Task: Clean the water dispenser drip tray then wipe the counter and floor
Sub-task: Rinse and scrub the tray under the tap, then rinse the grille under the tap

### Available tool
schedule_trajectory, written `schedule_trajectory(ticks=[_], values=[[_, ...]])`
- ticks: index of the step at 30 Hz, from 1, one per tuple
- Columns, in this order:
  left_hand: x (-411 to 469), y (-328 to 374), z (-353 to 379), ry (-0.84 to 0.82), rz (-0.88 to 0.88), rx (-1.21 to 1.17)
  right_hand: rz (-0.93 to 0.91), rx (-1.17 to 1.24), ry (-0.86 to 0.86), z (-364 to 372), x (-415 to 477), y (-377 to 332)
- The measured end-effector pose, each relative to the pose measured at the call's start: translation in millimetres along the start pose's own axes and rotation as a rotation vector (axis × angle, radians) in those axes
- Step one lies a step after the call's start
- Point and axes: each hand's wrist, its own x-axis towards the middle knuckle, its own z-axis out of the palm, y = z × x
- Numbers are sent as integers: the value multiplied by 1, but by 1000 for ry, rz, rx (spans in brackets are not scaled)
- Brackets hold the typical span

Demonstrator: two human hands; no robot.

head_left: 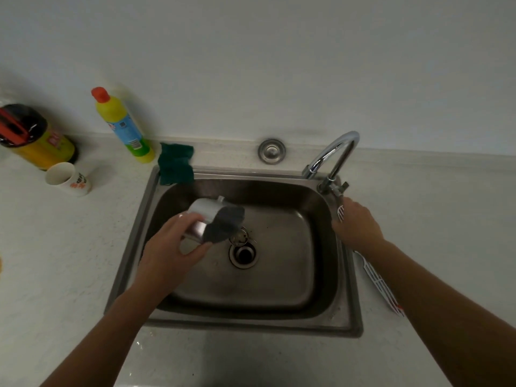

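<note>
Over the steel sink (251, 322) in the white bench (55, 261), the left hand (170, 247) gripped a silver drip tray (202, 212) with a grey cloth (223, 224) on it. The right hand (358, 224) touched a white grille (377, 283), its grip unclear.

Nothing legible anywhere. Orange print on the white paper cup (68, 178) at ten o'clock, too blurred to read. Blue label with a barcode on the yellow bottle (125, 127) at eleven o'clock, wording unreadable. Red patch on the yellow canister (39, 141) at nine o'clock, likewise unreadable.

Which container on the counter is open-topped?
The white cup with orange print; the yellow bottle wears a red cap, the yellow canister a black-and-red lid.
</note>
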Motion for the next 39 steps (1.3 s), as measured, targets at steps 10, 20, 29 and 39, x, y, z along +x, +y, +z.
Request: schedule_trajectory(ticks=[10,20,29,39], values=[[-32,8,3,303,-424,-479,214,-233,-90,35,-73,76],[-78,-36,-42,495,-678,-841,-187,-132,42,61,-92,-31],[-97,-122,-79,740,-781,-987,-379,40,27,100,-99,-156],[-94,-203,-74,681,-875,-737,-365,7,-26,104,-82,-190]])
